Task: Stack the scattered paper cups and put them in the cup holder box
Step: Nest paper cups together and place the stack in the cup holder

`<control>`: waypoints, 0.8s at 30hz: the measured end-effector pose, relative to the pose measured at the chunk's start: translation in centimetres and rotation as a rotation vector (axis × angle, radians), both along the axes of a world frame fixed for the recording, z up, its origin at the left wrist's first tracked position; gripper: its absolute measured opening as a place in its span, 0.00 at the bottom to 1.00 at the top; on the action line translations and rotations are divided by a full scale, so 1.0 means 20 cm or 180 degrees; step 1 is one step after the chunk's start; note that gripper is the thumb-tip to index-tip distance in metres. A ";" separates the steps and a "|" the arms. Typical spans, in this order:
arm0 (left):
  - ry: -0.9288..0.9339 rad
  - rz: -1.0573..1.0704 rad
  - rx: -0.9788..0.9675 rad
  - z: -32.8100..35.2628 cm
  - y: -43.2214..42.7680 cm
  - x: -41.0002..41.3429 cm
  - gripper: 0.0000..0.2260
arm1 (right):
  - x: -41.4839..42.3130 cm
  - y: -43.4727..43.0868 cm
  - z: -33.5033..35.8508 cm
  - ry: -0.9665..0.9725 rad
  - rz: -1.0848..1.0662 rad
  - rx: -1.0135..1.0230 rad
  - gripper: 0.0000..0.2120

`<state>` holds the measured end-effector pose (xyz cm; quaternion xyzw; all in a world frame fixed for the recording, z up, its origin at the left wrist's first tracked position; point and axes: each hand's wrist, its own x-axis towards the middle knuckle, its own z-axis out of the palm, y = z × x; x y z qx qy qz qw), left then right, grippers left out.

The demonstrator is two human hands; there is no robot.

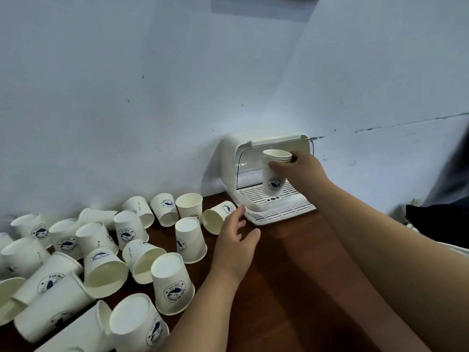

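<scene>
Our right hand (302, 168) has its grip clenched around a stack (275, 172) of nested cups near the rims, holding it upright just above the slotted tray of the white box (228, 158), whose lid is up. Our left hand (234, 240) hovers with its grip released, fingers spread, beside a tipped cup (218, 215). Loose cups (172, 285) litter the brown tabletop (291, 275) at left.

Soft, even indoor light with a cool bluish cast fills the scene. The pale blue-white painted wall (152, 85) carries broad diagonal shadows near the top edge. Wide-angle distortion bends the edges. The white printed paper cups (76, 313) at the lower left corner look slightly blurred; no harsh glare appears.
</scene>
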<state>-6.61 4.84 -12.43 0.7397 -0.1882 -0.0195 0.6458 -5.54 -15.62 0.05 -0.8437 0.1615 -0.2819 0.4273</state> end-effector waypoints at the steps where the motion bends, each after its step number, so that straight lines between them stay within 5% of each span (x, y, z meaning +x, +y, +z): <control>1: 0.0012 -0.0046 0.0040 -0.01 -0.01 0.01 0.30 | 0.06 -0.01 -0.02 0.0082 -0.0010 -0.0041 0.16; 5: 0.0006 -0.0148 0.0198 -0.03 -0.03 0.03 0.35 | 0.32 -0.01 -0.10 0.0307 0.0032 -0.0225 0.24; 11: -0.0091 -0.0139 0.0320 -0.05 -0.04 0.06 0.35 | 0.62 0.07 -0.16 0.0526 0.0188 -0.0478 0.18; 17: -0.0128 -0.0087 0.0352 -0.05 -0.03 0.07 0.34 | 0.76 0.11 -0.23 0.0800 0.0175 -0.0501 0.32; 24: -0.0116 -0.0081 0.0320 -0.03 -0.03 0.05 0.34 | 0.74 0.13 -0.22 0.0883 0.0113 -0.0574 0.26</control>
